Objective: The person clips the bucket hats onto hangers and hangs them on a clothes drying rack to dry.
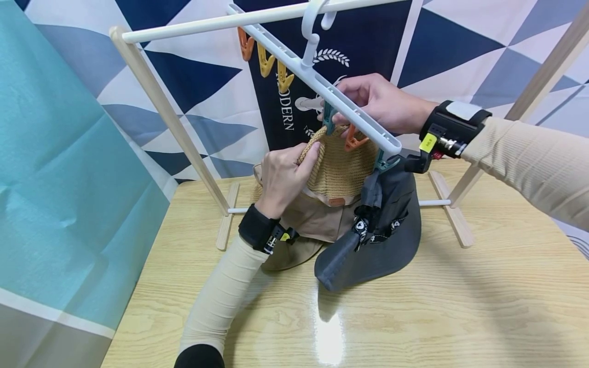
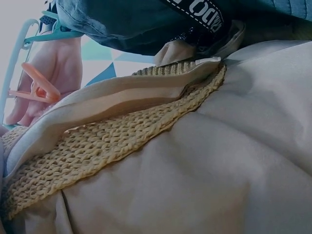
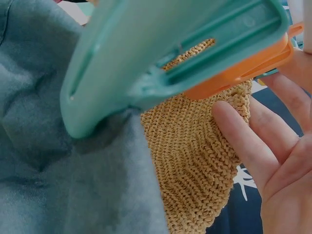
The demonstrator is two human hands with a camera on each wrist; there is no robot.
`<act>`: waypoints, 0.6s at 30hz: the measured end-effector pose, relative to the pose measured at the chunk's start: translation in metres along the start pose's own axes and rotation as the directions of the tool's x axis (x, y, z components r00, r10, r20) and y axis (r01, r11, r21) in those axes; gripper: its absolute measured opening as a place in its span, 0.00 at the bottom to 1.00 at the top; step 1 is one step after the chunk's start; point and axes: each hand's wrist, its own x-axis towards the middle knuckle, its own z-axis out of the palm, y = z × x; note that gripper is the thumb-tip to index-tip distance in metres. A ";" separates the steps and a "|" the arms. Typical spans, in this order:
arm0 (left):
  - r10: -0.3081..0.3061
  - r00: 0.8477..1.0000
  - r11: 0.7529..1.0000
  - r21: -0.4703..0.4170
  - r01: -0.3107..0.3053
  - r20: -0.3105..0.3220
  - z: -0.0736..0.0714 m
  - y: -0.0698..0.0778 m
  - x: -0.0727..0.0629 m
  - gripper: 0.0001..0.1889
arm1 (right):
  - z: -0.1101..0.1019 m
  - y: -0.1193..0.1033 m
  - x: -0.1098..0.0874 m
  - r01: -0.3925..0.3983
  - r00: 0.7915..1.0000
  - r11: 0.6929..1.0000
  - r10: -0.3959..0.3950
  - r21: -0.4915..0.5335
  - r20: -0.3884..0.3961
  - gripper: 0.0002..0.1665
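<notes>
A tan knitted hat (image 1: 352,168) hangs crown-up below a pale blue clip hanger (image 1: 354,110). My left hand (image 1: 282,176) pinches the hat's edge between thumb and curled fingers. Behind the hanger bar, my right hand (image 1: 384,102) has its fingers around a teal clip (image 1: 329,117) at the top of the hat. One fingertip touches the knit (image 3: 195,156) in the right wrist view. An orange clip (image 1: 354,140) sits close beside that hand. At the hanger's near end another teal clip (image 1: 384,162) bites a dark grey cap (image 1: 395,245) with a neck flap.
A beige cap (image 1: 317,217) hangs behind the knitted hat. Orange and yellow clips (image 1: 265,60) line the hanger's far end. The hanger hooks over a white rod (image 1: 207,26) on a wooden stand (image 1: 170,117), which stands on a wood-grain table (image 1: 184,286).
</notes>
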 end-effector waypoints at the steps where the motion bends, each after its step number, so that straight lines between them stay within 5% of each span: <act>1: -0.001 1.000 1.000 0.002 0.001 -0.001 0.000 0.000 0.000 0.27 | 0.000 0.000 0.000 -0.003 1.000 1.000 0.003 -0.003 -0.004 0.14; 8: -0.011 1.000 1.000 0.003 0.011 -0.005 0.000 -0.001 -0.001 0.27 | 0.001 -0.002 -0.001 -0.046 0.998 0.998 0.044 -0.049 -0.048 0.19; 18: -0.020 1.000 1.000 -0.003 0.020 0.002 0.000 -0.001 0.000 0.28 | 0.001 -0.001 -0.003 -0.040 0.999 0.999 0.040 0.001 -0.011 0.21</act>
